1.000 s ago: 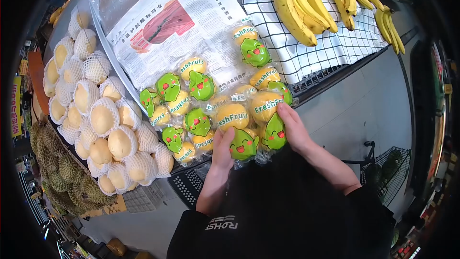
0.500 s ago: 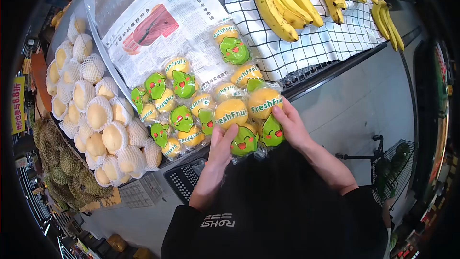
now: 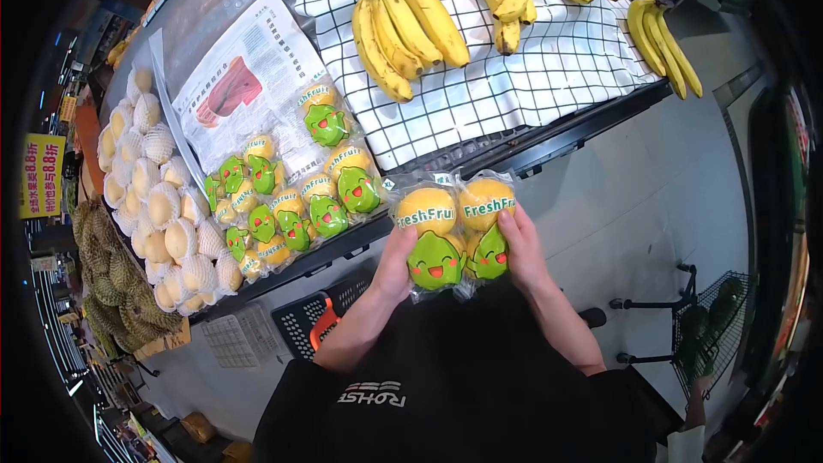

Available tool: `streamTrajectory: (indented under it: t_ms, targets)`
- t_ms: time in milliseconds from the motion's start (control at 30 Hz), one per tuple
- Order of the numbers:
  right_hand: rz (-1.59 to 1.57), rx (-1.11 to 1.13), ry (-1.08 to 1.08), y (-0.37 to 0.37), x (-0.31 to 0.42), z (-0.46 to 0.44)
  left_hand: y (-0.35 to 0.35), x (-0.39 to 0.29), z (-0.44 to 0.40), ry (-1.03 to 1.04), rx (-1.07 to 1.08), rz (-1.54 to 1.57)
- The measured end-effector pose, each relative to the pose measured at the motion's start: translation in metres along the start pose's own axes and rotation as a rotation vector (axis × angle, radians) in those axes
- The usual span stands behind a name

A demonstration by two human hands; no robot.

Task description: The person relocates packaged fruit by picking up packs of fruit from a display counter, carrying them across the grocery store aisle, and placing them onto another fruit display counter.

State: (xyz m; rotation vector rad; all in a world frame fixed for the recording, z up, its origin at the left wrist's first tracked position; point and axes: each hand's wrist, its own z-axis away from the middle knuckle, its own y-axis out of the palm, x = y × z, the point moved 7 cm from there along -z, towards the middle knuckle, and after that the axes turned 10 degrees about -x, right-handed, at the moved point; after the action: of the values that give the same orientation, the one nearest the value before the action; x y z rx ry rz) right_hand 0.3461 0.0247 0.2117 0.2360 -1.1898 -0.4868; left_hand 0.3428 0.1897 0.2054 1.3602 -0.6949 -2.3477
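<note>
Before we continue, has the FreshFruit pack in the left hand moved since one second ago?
Yes: judged against the newspaper, the FreshFruit pack in the left hand has shifted rightward in the view, farther away from it.

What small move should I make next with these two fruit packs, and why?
I'd probably press the left grip and right grip gently inward: they clasp the outer sides of two fruit packs held side by side, clear of the stand; that should steady both.

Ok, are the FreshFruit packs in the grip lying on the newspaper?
No, the held packs are in front of the black shirt, apart from the newspaper.
</note>
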Motion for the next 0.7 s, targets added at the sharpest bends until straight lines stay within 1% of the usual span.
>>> streamTrajectory:
  t_ms: [100, 200, 333, 467, 600, 700]
  targets:
    - [-0.024, -0.010, 0.003, -0.032, 0.016, 0.000, 0.035, 0.017, -0.004, 0.073, 0.111, 0.013]
    - [-0.014, 0.012, -0.004, -0.058, 0.032, 0.001, 0.051, 0.039, -0.007, 0.032, -0.071, -0.140]
    - [-0.020, -0.013, -0.011, -0.090, 0.049, 0.006, 0.086, 0.052, -0.015, -0.046, -0.046, -0.147]
    - [-0.027, -0.076, -0.036, -0.116, 0.061, 0.011, 0.113, 0.063, -0.023, -0.051, -0.022, -0.134]
    - [-0.053, -0.121, -0.074, -0.135, 0.073, 0.014, 0.130, 0.072, -0.037, -0.060, 0.024, -0.194]
    - [-0.042, -0.168, -0.090, -0.157, 0.078, 0.011, 0.150, 0.081, -0.050, -0.096, 0.071, -0.129]
